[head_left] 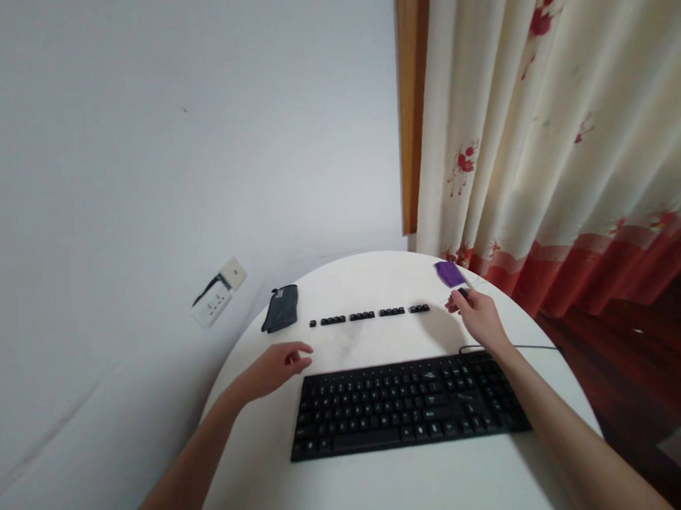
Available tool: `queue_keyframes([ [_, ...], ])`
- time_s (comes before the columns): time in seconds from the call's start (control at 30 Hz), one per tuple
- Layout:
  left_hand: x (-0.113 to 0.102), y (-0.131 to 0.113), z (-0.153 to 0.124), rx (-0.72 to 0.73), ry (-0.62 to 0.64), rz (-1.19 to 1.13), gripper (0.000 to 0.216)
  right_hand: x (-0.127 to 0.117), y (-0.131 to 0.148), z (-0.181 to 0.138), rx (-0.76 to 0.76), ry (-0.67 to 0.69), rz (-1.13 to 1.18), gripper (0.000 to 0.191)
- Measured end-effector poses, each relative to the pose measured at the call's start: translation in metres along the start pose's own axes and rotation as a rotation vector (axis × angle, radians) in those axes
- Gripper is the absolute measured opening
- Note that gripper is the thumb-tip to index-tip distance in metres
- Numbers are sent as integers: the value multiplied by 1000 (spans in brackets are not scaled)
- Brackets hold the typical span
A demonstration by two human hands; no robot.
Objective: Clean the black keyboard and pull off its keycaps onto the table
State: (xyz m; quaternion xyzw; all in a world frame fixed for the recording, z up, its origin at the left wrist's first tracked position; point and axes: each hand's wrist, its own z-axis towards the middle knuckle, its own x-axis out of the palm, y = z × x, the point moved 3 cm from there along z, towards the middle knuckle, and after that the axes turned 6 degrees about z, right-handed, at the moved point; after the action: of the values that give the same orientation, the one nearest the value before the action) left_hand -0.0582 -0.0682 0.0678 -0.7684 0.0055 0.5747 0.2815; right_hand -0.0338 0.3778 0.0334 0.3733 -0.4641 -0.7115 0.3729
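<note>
A black keyboard lies on the white round table in front of me. Behind it, several loose black keycaps sit in a row of small groups, with a single keycap at the left end. My right hand is closed, pinching a small black piece too small to make out well, just right of the keycap row. A thin pale strip shows by its fingertips. My left hand holds nothing; its fingers are apart and curved, near the keyboard's upper left corner.
At the table's left edge lies a dark zip pouch. A purple cloth rests at the back right, near the floral curtain. The keyboard's cable runs off the right edge. A wall socket is at left.
</note>
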Motion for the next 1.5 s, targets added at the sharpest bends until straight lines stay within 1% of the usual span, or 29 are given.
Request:
queue_keyframes([
  [0.07, 13, 13, -17, -6, 121, -95, 48, 6, 5, -5, -18, 27, -47, 44],
  [0.13, 22, 14, -29, 20, 224, -218, 55, 13, 8, -11, -31, 59, -98, 44],
  [0.17, 25, 12, -33, 31, 258, -273, 61, 17, 9, -14, -38, 75, -122, 44],
  [0.23, 29, 7, -35, 33, 277, -334, 68, 23, 9, -19, -57, 101, -166, 45],
  [0.37, 36, 0, -29, 22, 248, -333, 71, 28, 8, -23, -97, 133, -232, 47],
  [0.47, 47, -9, -24, 52, 263, -323, 74, 27, 10, -23, -104, 131, -279, 47],
  [0.53, 53, -20, -20, 75, 282, -281, 74, 28, 12, -25, -110, 139, -298, 46],
  [0.6, 55, -33, -15, 101, 312, -219, 76, 33, 16, -29, -121, 156, -293, 45],
  [0.7, 52, -52, -3, 163, 434, -163, 77, 43, 22, -40, -136, 190, -285, 44],
  [0.73, 49, -56, 2, 177, 444, -145, 74, 47, 24, -44, -142, 205, -284, 43],
  [0.83, 42, -62, 17, 210, 341, -122, 54, 57, 27, -54, -158, 251, -274, 41],
  [0.9, 42, -63, 21, 231, 252, -183, 40, 60, 27, -59, -161, 277, -262, 40],
  [0.97, 46, -62, 20, 246, 211, -273, 31, 62, 27, -61, -159, 296, -253, 40],
  [1.03, 52, -60, 15, 257, 247, -339, 29, 62, 25, -63, -158, 306, -244, 39],
  [1.13, 57, -54, 8, 263, 377, -373, 38, 62, 23, -65, -162, 320, -244, 40],
  [1.2, 56, -50, 7, 275, 423, -374, 45, 63, 21, -65, -164, 337, -258, 40],
  [1.37, 56, -47, 10, 361, 414, -368, 47, 61, 24, -66, -151, 339, -253, 39],
  [1.5, 59, -47, 12, 377, 396, -369, 46, 67, 38, -74, -88, 348, -154, 36],
])
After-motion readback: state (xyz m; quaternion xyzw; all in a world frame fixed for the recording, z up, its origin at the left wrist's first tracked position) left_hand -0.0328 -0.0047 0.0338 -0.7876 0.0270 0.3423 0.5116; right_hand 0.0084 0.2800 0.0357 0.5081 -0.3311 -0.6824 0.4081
